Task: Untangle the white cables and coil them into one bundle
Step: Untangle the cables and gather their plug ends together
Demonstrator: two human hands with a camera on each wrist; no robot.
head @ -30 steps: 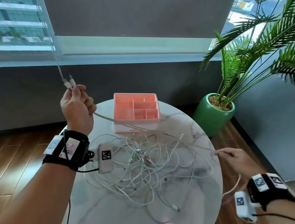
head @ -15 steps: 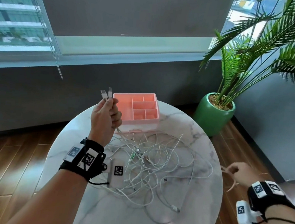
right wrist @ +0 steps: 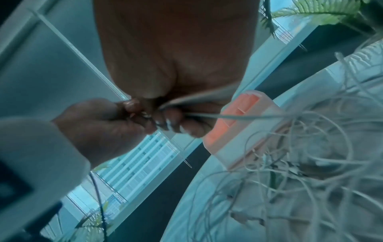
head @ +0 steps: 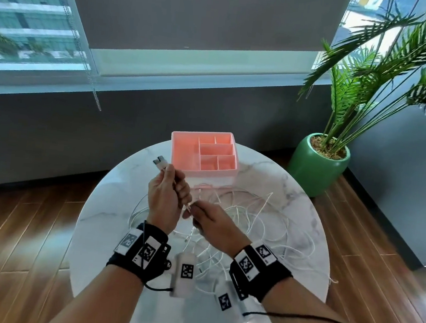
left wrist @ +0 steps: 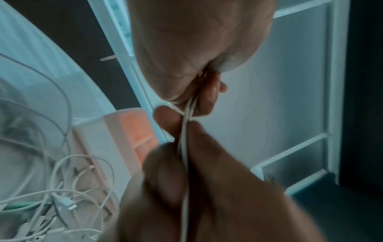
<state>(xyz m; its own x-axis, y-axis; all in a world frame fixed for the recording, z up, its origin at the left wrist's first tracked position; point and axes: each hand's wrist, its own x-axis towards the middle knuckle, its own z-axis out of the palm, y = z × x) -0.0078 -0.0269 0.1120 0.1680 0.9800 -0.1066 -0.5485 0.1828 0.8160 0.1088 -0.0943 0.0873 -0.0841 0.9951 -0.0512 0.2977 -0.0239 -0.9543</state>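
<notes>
Round marble-topped table [head: 115, 204] by the window: my left hand [head: 166, 199] grips two white cables with plugs [head: 161, 162] upward, my right hand [head: 211, 224] pinches those strands below, hiding part of the tangled white cable heap [head: 260, 224] before a pink compartment tray [head: 203, 151].
</notes>
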